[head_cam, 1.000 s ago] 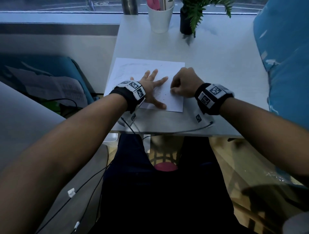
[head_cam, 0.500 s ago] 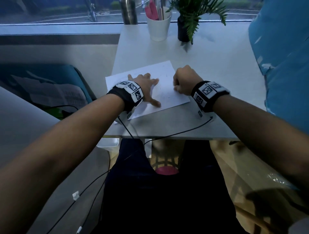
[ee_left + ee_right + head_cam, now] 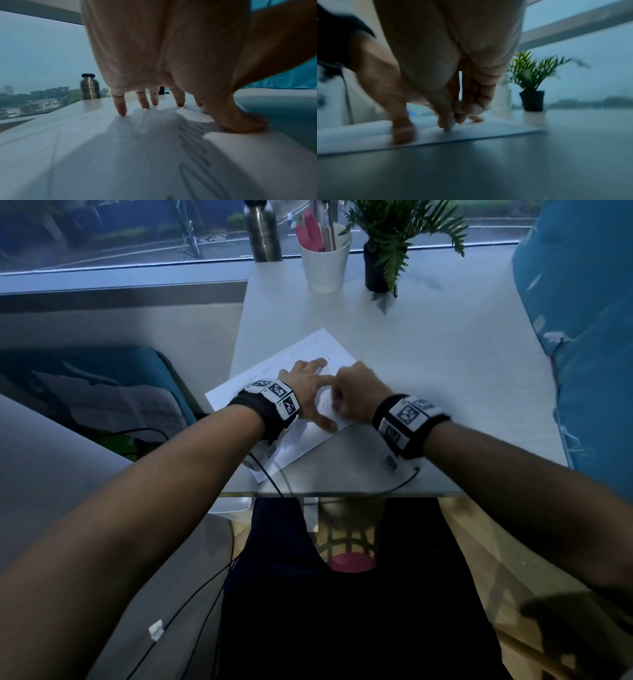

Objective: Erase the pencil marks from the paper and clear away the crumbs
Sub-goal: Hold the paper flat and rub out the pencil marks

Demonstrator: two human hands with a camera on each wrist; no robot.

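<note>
While the paper (image 3: 301, 361) is being pinned flat near the table's (image 3: 445, 371) left edge by the spread left hand (image 3: 308, 392), a small eraser (image 3: 451, 126) is being pinched against it by the curled right hand (image 3: 352, 395); crumbs (image 3: 190, 106) are lying beside the fingertips.

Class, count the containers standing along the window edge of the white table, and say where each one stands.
3. The steel bottle stands farthest left, the white cup holding pens stands in the middle, and the black plant pot stands to its right. Anything beyond the frame's top edge may be hidden.
</note>
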